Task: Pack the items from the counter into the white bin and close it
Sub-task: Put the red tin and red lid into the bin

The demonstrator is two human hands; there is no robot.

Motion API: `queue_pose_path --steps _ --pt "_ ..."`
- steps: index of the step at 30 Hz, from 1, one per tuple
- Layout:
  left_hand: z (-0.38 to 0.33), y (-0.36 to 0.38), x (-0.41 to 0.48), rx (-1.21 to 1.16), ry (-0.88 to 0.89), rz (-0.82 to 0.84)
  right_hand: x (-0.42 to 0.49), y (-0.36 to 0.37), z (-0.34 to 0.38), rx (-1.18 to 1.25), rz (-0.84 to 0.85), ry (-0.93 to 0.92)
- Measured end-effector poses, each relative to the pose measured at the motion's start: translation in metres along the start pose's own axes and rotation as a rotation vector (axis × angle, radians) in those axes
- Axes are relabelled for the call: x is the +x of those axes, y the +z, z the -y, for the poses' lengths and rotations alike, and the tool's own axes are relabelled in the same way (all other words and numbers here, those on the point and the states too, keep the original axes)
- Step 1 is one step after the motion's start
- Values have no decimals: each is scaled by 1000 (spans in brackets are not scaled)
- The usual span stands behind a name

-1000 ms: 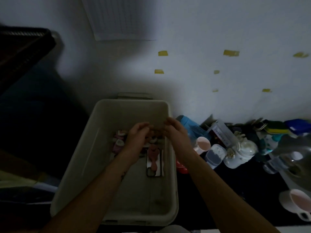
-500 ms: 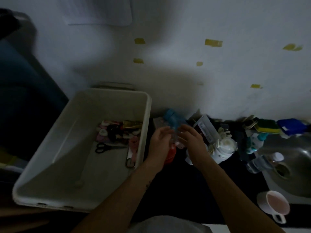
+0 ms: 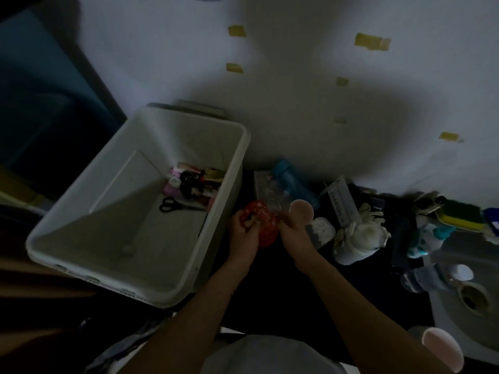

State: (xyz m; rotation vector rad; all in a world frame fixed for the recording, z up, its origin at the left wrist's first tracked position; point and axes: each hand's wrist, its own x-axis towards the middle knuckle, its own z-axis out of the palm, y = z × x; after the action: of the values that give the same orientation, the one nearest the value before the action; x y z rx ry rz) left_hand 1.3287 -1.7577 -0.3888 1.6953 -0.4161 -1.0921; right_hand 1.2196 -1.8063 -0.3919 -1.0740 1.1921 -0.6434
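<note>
A red round item (image 3: 266, 225) is being held at the dark counter (image 3: 283, 287), just right of the white bin (image 3: 172, 290). It is being gripped by the left hand (image 3: 243, 233) with curled fingers. The right hand (image 3: 294, 233) is apparently being curled round its right edge, though certainty is being limited by dimness. Scissors (image 3: 172, 205) are lying inside the bin.

Bin (image 3: 81, 211) at left of frame, scissors (image 3: 172, 205) and small items (image 3: 194, 182) at its far end; bottles (image 3: 294, 184) and cups (image 3: 302, 210) crowd the tabletop (image 3: 283, 292) at right, beside a sink (image 3: 456, 333).
</note>
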Motion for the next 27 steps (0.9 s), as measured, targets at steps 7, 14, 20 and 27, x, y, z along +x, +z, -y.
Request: queue_pose_path --steps 7,14,20,27 --pt "15 9 17 -17 -124 -34 4 6 -16 36 27 82" --pt "20 2 13 -77 -133 -62 -4 -6 -20 -7 -41 40" --pt "-3 6 -10 -91 -17 42 -14 -15 -7 63 -161 -95" --pt "-55 2 -17 -108 85 102 -18 -16 39 142 -222 -209"
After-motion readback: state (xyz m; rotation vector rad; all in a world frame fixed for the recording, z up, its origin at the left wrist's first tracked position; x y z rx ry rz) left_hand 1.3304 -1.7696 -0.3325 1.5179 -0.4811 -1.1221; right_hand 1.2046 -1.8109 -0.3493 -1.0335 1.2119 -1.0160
